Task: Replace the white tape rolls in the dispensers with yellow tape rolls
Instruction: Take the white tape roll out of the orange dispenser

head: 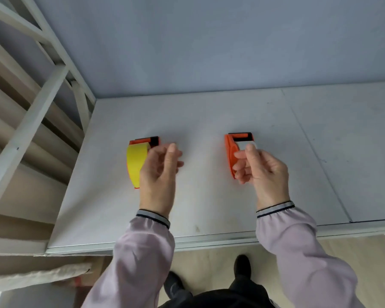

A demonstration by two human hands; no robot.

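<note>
Here, at the far left, a white metal frame (38, 90) with slanted bars stands against the left edge of the pale grey worktop (209, 207), and a blue-grey wall (209, 41) rises from the worktop's far edge. The left orange dispenser (142, 142) lies toward the left side of the worktop, well back from the near edge, with a yellow tape roll (135, 163) seated in it. The left hand (159, 172) hovers just right of it and covers the dispenser's right side; its fingers are loosely curled and blurred, and I cannot tell whether they hold anything. Well apart to the right lies the right orange dispenser (230, 150), black at its far end like the first, with a strip of white tape (245, 145) showing in it. The right hand (261, 167) covers most of the roll; its thumb and forefinger are close together at the white strip, the other fingers curled, but contact is not clear. Both arms wear pale pink sleeves (140, 258). Below the near edge, 2 dark shoes (242, 266) stand on a beige floor (353, 252).
</note>
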